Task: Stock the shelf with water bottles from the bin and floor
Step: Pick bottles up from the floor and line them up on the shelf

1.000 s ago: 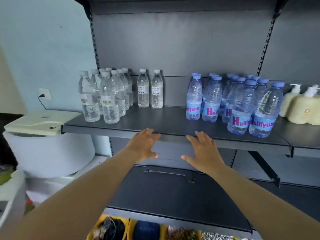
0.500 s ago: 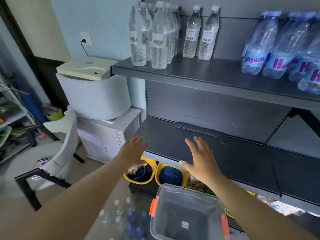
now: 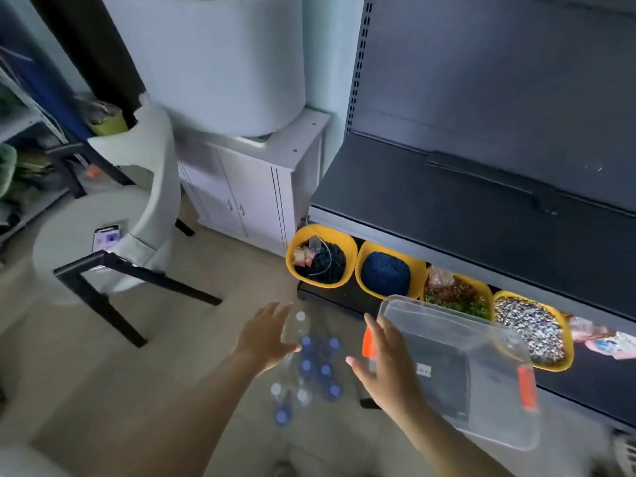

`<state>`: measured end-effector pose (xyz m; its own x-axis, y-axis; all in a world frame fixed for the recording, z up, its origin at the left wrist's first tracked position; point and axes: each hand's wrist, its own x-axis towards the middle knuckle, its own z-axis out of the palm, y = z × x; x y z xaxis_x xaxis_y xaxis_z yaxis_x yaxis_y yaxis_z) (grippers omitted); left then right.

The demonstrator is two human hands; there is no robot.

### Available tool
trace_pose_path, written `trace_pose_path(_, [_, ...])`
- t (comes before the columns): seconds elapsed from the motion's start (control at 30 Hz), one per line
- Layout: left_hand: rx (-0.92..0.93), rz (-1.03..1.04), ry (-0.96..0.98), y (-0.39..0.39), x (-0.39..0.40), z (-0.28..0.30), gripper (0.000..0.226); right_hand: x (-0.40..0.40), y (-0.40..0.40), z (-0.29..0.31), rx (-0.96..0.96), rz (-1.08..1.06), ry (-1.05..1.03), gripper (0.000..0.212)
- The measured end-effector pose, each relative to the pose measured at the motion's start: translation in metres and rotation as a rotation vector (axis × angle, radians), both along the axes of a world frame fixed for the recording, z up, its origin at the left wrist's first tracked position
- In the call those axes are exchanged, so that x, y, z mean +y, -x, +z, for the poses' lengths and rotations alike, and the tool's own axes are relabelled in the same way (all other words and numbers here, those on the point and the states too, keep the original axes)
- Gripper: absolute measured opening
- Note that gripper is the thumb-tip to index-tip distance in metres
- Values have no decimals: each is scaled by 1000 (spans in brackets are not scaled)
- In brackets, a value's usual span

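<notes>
Several water bottles (image 3: 311,368) stand on the floor below me, seen from above, most with blue caps and a few with white caps. My left hand (image 3: 266,335) hovers open just left of the cluster, fingers spread near a white-capped bottle (image 3: 296,327). My right hand (image 3: 385,364) hangs open to the right of the bottles, in front of the near corner of a clear plastic bin (image 3: 481,370) with orange latches. The bin looks empty. The dark lower shelf (image 3: 447,201) is bare.
Yellow tubs (image 3: 321,258) of dry goods line the bottom of the rack under the shelf. A white cabinet (image 3: 254,187) with a white appliance on it stands left of the rack. A white chair (image 3: 120,215) with black legs and a phone on its seat is at the left.
My view has swung down from the stocked upper shelf to the floor. Both hands have dropped from shelf height to just above the bottles, staying open.
</notes>
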<state>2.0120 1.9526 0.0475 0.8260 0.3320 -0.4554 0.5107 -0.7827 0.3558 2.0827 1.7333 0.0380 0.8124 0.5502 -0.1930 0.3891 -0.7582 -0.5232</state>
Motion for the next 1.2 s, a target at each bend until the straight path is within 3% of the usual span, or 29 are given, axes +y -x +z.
trace_pose_path(0.17, [49,188,193,20,2,-99,81,21,18,-87,138,-36,-25,75])
trace_pose_path(0.37, [82,387,350,18,0,-238,83,42,19,-222,348,-224,-96,77])
trace_pose_path(0.57, [55,457,423,4,-3,-355,75,57,15,-339,454,-341,-122,77])
trace_pose_path(0.73, [35,440,535,-3,-16,-429,62,63,17,-420,520,-492,-174,54])
trace_pose_path(0.87, [20,463,598,-3,-29,-483,68,70,18,-475,542,-635,-179,62])
trace_pose_path(1.03, [-49,505,661,-11,-27,-530,41,78,11,-523,599,-703,-196,45])
trace_pose_path(1.2, [-140,545,624,-3,-28,-574,59,74,9,-553,687,-797,-275,46])
